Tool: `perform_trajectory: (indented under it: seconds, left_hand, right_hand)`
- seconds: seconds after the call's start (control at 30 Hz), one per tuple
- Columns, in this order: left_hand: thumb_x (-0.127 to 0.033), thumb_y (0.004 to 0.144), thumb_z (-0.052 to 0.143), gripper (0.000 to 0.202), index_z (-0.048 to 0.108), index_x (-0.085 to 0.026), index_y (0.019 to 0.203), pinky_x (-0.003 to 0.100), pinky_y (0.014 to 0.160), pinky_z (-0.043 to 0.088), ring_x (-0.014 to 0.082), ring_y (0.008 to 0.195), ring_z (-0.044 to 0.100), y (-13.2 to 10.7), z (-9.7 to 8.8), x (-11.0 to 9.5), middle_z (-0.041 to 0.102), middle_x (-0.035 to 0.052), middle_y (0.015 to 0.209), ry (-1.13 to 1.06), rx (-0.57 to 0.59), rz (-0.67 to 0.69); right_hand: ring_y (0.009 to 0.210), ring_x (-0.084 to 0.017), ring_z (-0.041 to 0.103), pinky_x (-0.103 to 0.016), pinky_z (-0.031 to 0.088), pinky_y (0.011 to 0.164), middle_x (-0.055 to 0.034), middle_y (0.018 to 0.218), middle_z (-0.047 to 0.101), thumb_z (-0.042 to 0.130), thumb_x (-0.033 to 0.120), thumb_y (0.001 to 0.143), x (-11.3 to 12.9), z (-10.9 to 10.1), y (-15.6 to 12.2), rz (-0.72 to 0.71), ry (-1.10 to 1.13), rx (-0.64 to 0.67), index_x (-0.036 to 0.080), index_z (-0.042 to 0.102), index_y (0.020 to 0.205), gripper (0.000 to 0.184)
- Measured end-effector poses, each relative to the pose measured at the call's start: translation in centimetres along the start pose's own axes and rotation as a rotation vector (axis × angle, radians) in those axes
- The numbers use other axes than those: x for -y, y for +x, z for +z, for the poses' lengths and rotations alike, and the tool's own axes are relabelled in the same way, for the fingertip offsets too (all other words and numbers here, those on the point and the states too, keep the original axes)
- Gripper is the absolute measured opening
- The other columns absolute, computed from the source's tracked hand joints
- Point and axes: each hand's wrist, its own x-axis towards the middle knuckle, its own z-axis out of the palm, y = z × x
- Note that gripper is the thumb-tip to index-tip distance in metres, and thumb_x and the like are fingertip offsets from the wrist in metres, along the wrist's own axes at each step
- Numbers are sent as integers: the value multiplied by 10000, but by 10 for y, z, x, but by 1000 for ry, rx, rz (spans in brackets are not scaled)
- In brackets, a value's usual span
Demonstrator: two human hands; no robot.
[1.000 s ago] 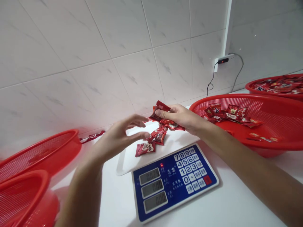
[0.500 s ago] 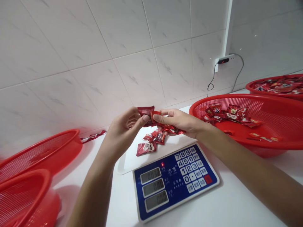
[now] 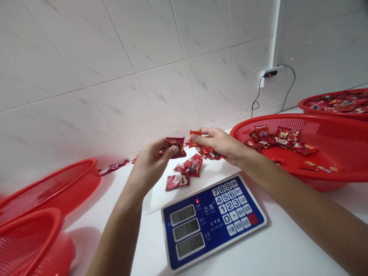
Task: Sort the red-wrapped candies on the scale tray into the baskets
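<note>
My left hand (image 3: 153, 157) pinches a dark red wrapped candy (image 3: 177, 147) between thumb and fingers, above the scale's white pan (image 3: 161, 201). To its right, my right hand (image 3: 220, 143) is closed around several red wrapped candies (image 3: 209, 152), an orange-red one sticking out by the thumb. Below the hands, a few red candy packets (image 3: 177, 181) lie on the pan, one with large dark characters on a pale patch. The digital scale (image 3: 214, 226) has a blue panel with keys and three displays.
On the right, a red basket (image 3: 330, 176) holds scattered candies, and a fuller red basket (image 3: 345, 111) stands behind it. Two red baskets (image 3: 93, 168) (image 3: 57, 218) are at the left. Red packets (image 3: 113, 167) lie along the tiled wall. A cable (image 3: 255, 101) hangs from a power strip.
My hands have drawn apart; the left has moved slightly left and down with the dark red candy. Another red packet now shows on the pan beneath them.
</note>
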Motion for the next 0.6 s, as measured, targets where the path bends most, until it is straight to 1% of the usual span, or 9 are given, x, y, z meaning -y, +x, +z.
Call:
perform_trajectory:
  seconds: [0.07, 0.13, 0.23, 0.3, 0.4, 0.47, 0.5, 0.57, 0.6]
  left_hand:
    - [-367, 851, 607, 234, 680, -171, 956, 346, 779, 566, 245, 885, 710, 0, -1, 1, 750, 86, 897, 58, -32, -8]
    - [-371, 856, 596, 235, 680, -175, 955, 370, 794, 558, 251, 888, 709, 1, -1, 3, 748, 86, 904, 79, -29, -11]
    - [-372, 852, 610, 229, 683, -184, 960, 385, 836, 539, 246, 912, 703, 1, 2, 4, 743, 77, 929, 59, -5, -1]
    - [-349, 830, 657, 192, 686, -199, 947, 366, 840, 528, 227, 907, 694, -1, 7, 3, 733, 58, 919, 93, -36, 54]
    - [-241, 787, 727, 125, 691, -219, 905, 305, 753, 507, 179, 809, 664, -4, 17, -4, 685, 21, 862, 326, -147, 219]
    - [-167, 776, 732, 120, 689, -214, 878, 274, 676, 477, 156, 742, 629, -6, 22, -8, 645, 11, 832, 483, -185, 322]
    - [-147, 778, 725, 118, 688, -210, 871, 268, 655, 464, 151, 724, 614, -6, 24, -9, 629, 10, 820, 526, -190, 356]
    - [-170, 784, 724, 128, 690, -216, 899, 281, 686, 462, 164, 761, 607, -6, 24, -8, 617, 16, 838, 541, -178, 385]
    - [-217, 783, 733, 177, 690, -227, 955, 299, 733, 467, 179, 817, 611, -5, 22, -6, 622, 24, 882, 513, -157, 374]
  right_hand:
    - [404, -45, 409, -176, 249, 354, 29, 593, 545, 638, 306, 908, 0, 1, -1, 2, -9, 8, 158, 593, 879, 157]
    - [407, -46, 402, -181, 240, 359, 30, 592, 536, 625, 301, 917, 1, 1, -2, 15, -18, -8, 160, 584, 872, 154]
    - [434, -52, 413, -186, 233, 379, 28, 604, 530, 648, 367, 898, 0, 0, -3, 44, -30, -22, 164, 574, 865, 219]
    - [459, -54, 412, -191, 232, 398, 22, 605, 517, 688, 464, 846, -1, -1, -3, 76, -61, 23, 157, 577, 828, 327]
    - [464, -55, 380, -207, 227, 411, 25, 565, 474, 696, 570, 791, -5, -3, -2, 117, -100, 108, 147, 585, 747, 439]
    - [458, -54, 374, -212, 224, 410, 27, 551, 470, 694, 560, 800, -6, -4, -1, 128, -84, 130, 144, 600, 746, 430]
    - [460, -53, 383, -211, 229, 412, 24, 562, 488, 708, 533, 800, -6, -4, -1, 130, -62, 132, 142, 609, 764, 405]
    - [464, -46, 396, -204, 241, 415, 26, 588, 516, 768, 450, 769, -5, -5, 0, 132, -13, 117, 141, 609, 794, 348]
    - [461, -43, 395, -202, 243, 415, 31, 594, 523, 796, 407, 746, -5, -6, 0, 132, 1, 96, 142, 608, 809, 331]
